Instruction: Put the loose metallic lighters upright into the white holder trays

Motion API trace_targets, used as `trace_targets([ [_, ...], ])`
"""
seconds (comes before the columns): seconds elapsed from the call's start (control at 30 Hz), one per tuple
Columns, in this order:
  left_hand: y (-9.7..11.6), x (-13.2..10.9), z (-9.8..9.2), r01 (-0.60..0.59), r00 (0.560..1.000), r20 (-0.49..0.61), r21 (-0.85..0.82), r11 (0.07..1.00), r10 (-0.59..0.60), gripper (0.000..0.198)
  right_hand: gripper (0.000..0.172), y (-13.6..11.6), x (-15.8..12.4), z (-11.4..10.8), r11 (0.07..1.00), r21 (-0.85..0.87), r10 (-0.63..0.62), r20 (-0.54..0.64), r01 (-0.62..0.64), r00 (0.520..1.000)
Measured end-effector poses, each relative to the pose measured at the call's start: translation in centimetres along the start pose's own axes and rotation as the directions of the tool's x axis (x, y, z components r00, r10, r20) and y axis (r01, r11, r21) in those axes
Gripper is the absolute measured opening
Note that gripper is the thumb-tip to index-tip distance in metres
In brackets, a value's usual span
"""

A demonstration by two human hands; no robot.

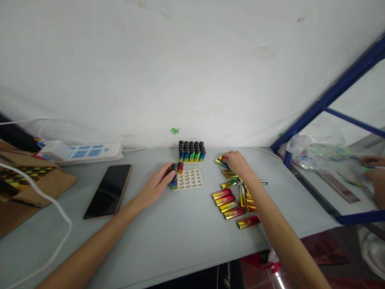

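Note:
A white tray (pixel 191 179) with round holes lies in the middle of the grey table. A few rainbow-coloured lighters (pixel 176 172) stand in its left edge. My left hand (pixel 156 184) is closed around those standing lighters. A full block of lighters (pixel 191 151) stands behind the tray, by the wall. To the right, several shiny gold and red lighters (pixel 233 200) lie loose on the table. My right hand (pixel 239 163) rests on the far end of that pile, fingers curled over a lighter (pixel 221 160).
A black phone (pixel 108 190) lies left of the tray. A white power strip (pixel 84 152) sits by the wall, with a white cable crossing the left. A cardboard box (pixel 27 184) holds more lighters. Another person's hands (pixel 375 176) work at the right, past a blue frame (pixel 331 96).

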State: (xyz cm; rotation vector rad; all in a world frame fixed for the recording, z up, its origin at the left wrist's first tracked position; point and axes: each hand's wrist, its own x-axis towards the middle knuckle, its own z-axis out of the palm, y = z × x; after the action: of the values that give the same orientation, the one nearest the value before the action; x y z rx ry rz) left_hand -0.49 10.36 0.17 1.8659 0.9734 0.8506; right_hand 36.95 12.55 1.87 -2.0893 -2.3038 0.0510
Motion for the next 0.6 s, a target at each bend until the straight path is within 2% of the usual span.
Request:
trace_targets([
  [0.1, 0.1, 0.1, 0.0, -0.012, 1.0, -0.012, 0.011, 1.0, 0.012, 0.054, 0.025, 0.2, -1.3, -0.5, 1.0, -0.004, 0.023, 0.016, -0.023, 1.0],
  [0.27, 0.4, 0.2, 0.1, -0.01, 1.0, -0.021, 0.029, 1.0, 0.01, 0.055, 0.016, -1.3, -2.2, -1.3, 0.997, 0.049, -0.06, 0.055, 0.058, 0.997],
  [0.33, 0.4, 0.2, 0.1, -0.012, 1.0, -0.024, 0.036, 0.999, 0.013, 0.056, 0.019, -2.4, -2.2, -1.9, 0.993, 0.07, -0.096, 0.031, 0.094, 0.995],
  [0.4, 0.4, 0.1, 0.2, -0.018, 0.998, -0.064, 0.046, 0.999, 0.021, 0.057, 0.023, -3.7, -2.0, -2.6, 0.976, 0.162, -0.145, -0.037, 0.149, 0.989],
  [0.47, 0.5, -0.1, 0.2, -0.036, 0.984, -0.172, 0.085, 0.996, 0.051, 0.056, 0.025, -5.2, -1.8, -3.3, 0.898, 0.37, -0.2, -0.146, 0.241, 0.969],
  [0.5, 0.7, -0.2, 0.2, -0.054, 0.967, -0.241, 0.123, 0.991, 0.082, 0.054, 0.026, -6.0, -1.7, -3.6, 0.825, 0.487, -0.213, -0.201, 0.287, 0.956],
  [0.6, 1.7, -0.9, -0.1, -0.13, 0.885, -0.396, 0.298, 0.946, 0.246, 0.043, 0.028, -8.3, -1.7, -3.7, 0.523, 0.769, -0.204, -0.307, 0.368, 0.93],
])
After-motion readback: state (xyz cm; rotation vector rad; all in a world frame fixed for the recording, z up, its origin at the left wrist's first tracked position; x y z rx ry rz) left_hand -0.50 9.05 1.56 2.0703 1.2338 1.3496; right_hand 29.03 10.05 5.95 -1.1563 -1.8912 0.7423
